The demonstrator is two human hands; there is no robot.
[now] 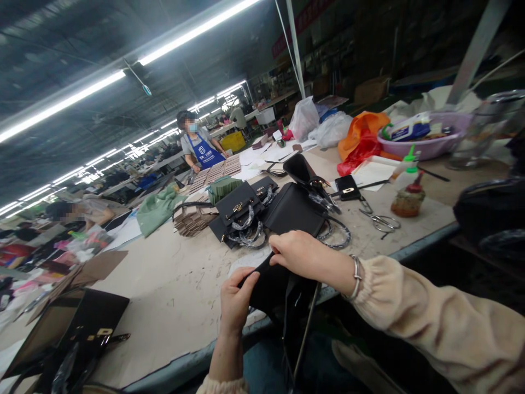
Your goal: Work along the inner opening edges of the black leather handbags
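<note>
Both hands grip the top edge of a black bag [268, 290] at the table's front edge. My left hand [237, 298] pinches its left corner between thumb and fingers. Farther right along the same edge, my right hand [301, 254] has its fingers closed over the material. The bag hangs down toward my lap, and its lower part is lost in shadow. Just beyond my hands lie several black handbags [293, 210] with gold clasps and plastic-wrapped handles. Another black handbag [88, 323] stands at the left with its top open.
Scissors [383, 221], a glue jar [409, 200] and green-capped bottles [407, 178] stand at the right. Behind them is a purple basin [426, 142] beside orange and red bags. Stacked brown pieces [194, 219] lie farther back, where a person in a blue apron [205, 153] stands.
</note>
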